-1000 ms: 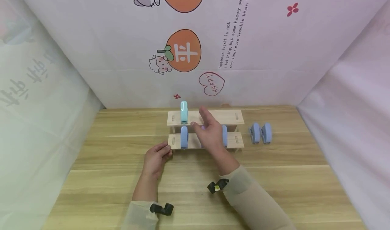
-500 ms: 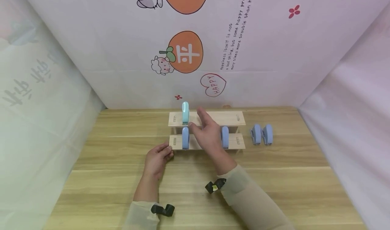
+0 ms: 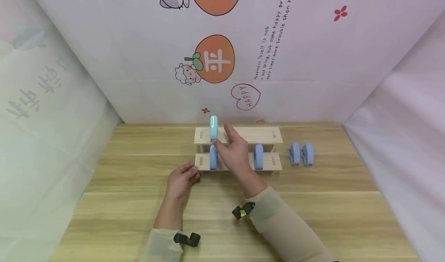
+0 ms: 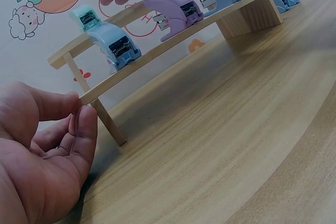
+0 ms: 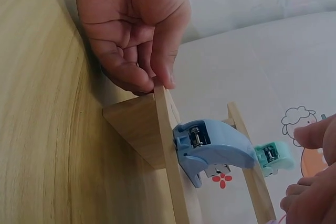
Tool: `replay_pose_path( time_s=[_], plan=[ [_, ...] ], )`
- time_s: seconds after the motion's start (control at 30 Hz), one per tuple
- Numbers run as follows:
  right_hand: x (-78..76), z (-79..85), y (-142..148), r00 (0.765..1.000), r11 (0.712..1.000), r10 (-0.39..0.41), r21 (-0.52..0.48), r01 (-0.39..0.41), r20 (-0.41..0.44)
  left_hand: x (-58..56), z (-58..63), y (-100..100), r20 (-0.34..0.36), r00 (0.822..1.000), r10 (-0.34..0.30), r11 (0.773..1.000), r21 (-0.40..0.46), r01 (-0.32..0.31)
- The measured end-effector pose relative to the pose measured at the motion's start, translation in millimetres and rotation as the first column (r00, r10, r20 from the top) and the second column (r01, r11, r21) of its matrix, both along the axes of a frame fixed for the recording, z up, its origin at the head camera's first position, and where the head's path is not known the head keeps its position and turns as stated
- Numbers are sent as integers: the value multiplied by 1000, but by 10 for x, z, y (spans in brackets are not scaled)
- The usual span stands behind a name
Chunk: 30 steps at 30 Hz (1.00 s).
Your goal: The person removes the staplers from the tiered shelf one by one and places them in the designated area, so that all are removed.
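Observation:
My left hand (image 3: 180,183) pinches the left end of the lower shelf (image 3: 274,161) of a two-tier wooden rack, thumb on top and fingers beneath. My right hand (image 3: 236,152) is over the rack with fingers extended and thumb spread, just right of a mint stapler (image 3: 213,127) on the upper shelf (image 3: 259,134). Nothing shows in its grasp. On the lower shelf stand a blue stapler (image 3: 213,158) at left, a purple stapler (image 4: 172,14) in the middle, and another blue stapler (image 3: 258,157) at right. My right hand hides the purple one from the head view.
Two more blue staplers, a nearer one (image 3: 294,154) and one beside it (image 3: 307,154), stand on the wooden table (image 3: 313,208) right of the rack. A printed white cloth (image 3: 295,100) rises behind the table, with pale cloth sides left and right.
My right hand has shifted slightly left over the rack, its thumb coming closer to the mint stapler. The left hand keeps its pinch on the shelf end. The head view has drifted a little.

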State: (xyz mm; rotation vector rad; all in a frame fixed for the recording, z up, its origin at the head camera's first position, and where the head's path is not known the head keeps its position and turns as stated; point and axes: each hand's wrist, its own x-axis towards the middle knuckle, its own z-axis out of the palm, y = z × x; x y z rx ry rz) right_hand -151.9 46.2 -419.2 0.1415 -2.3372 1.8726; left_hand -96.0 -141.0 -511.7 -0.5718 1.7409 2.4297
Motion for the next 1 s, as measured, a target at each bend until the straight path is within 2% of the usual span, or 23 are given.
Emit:
replay_pose_path(
  time_s=[0.3, 0.57, 0.8, 1.0],
  plan=[
    [-41, -34, -49, 1000, 996, -22, 92, 22, -1, -11, -36, 2, -8, 1000, 10, 1000, 12, -10],
    [-67, -5, -116, 999, 985, -39, 167, 38, 1, -12, -20, -4, -25, 1000, -4, 1000, 21, 4],
    [-106, 16, -169, 999, 983, -47, 177, 44, 12, -12, -21, -12, -26, 1000, -7, 1000, 19, 8],
    [-131, 18, -203, 997, 971, -66, 230, 57, 34, -12, -36, -11, -19, 1000, -10, 1000, 12, 10]
  ],
)
